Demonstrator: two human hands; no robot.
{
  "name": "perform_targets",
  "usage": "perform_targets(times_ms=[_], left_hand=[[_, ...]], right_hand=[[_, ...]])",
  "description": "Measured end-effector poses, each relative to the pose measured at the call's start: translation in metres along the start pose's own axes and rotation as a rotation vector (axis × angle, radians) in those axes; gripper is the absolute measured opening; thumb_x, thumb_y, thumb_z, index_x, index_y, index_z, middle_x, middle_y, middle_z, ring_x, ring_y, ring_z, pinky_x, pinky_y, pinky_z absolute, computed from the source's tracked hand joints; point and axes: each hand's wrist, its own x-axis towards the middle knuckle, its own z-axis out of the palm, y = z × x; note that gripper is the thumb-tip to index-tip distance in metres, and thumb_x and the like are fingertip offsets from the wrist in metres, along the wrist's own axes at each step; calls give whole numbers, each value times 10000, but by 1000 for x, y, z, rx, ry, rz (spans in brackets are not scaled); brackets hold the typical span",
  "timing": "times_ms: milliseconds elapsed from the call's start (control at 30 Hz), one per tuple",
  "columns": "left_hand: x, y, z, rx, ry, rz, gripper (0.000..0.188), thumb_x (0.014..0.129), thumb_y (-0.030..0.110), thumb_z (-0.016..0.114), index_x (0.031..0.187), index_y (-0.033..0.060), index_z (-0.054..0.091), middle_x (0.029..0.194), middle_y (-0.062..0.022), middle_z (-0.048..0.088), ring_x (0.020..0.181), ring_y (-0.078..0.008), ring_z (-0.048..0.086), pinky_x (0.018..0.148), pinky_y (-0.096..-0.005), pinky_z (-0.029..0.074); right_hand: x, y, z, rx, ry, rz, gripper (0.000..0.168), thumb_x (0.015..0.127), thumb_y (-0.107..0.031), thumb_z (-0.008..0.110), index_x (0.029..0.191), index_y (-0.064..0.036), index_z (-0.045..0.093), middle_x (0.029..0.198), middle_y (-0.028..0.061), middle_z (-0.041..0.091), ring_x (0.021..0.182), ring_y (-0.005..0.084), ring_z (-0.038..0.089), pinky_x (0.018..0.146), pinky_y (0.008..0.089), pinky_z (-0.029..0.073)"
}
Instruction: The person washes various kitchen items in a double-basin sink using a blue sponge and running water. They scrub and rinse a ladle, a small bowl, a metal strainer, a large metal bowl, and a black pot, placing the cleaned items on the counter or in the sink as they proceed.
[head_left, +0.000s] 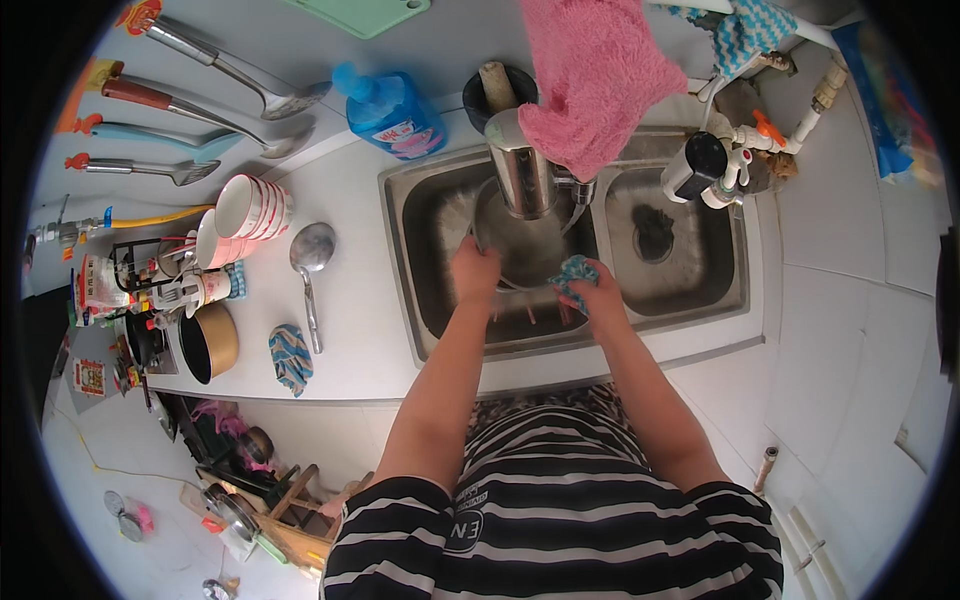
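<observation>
A round metal pan (521, 251) is in the left basin of the steel double sink (411, 300), partly hidden beneath the tap (525, 169). My left hand (476, 271) grips its near left rim. Bunched in my right hand (592, 289) is a blue patterned cloth (576, 276), close to the pan's right edge. Water runs from a spout beside the tap. A pink towel (592, 82) hangs over the tap's right side. On the counter left of the sink lie a metal ladle (312, 251) and a blue-and-brown striped cloth (291, 360).
Behind the sink stand a blue soap bottle (397, 112) and a dark mortar (476, 101) with a pestle. Stacked bowls (247, 210) and a gold-coloured pot (217, 341) are at the left. Utensils hang on the left wall. White pipes and valves (750, 139) are at the right.
</observation>
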Motion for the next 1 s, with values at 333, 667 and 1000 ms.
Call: perform_targets(times_ms=[333, 667, 1000], left_hand=[[-44, 53, -53, -201, 42, 65, 213, 742, 65, 566, 941, -2, 532, 797, -166, 608, 764, -337, 603, 691, -412, 483], [-80, 45, -40, -1098, -560, -589, 351, 761, -83, 509, 1095, 14, 467, 966, -120, 564, 819, -240, 607, 661, -406, 572], [-68, 31, -65, -1082, -292, -512, 544, 724, -111, 470, 1232, 69, 395, 1043, -120, 537, 838, -253, 607, 637, -396, 569]], right_hand=[[10, -10, 12, -419, 28, -316, 481, 814, -34, 597, 1268, -35, 439, 1157, 147, 549, 973, 254, 613, 743, 319, 533], [61, -42, 51, -1336, 256, -596, 383, 715, -132, 679, 1083, -66, 594, 1085, 196, 547, 918, 378, 582, 820, 430, 474], [57, -18, 62, -1689, -162, -580, 235, 708, -75, 590, 935, -88, 651, 996, 169, 578, 954, 357, 575, 816, 411, 479]])
